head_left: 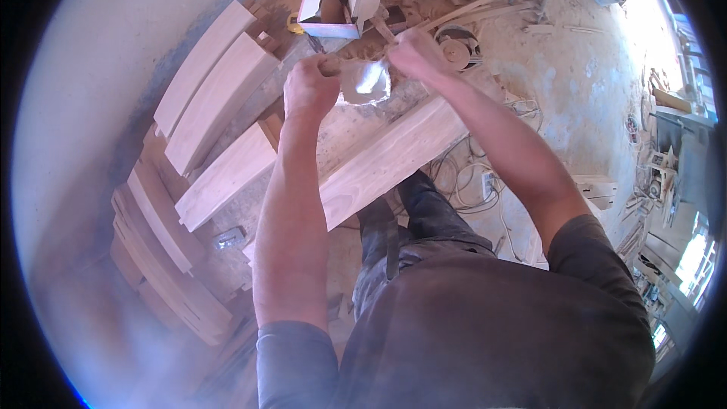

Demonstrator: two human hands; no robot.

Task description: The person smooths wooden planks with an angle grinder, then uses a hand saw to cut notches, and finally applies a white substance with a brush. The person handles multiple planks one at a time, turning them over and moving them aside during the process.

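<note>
A person's left hand (pixel 309 87) and right hand (pixel 413 53) pinch the two sides of a small clear plastic bag (pixel 366 82), stretched between them above a pale wooden plank (pixel 386 159). An open cardboard box (pixel 333 7) sits just beyond the bag at 12 o'clock. Curved wooden boards (pixel 212 91) lie stacked at 9 o'clock of the hands.

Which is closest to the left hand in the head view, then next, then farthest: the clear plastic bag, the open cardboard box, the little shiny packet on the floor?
1. Clear plastic bag: held, just right of the left hand.
2. Open cardboard box: just beyond the hands.
3. Shiny packet: down left, beside the planks.
</note>
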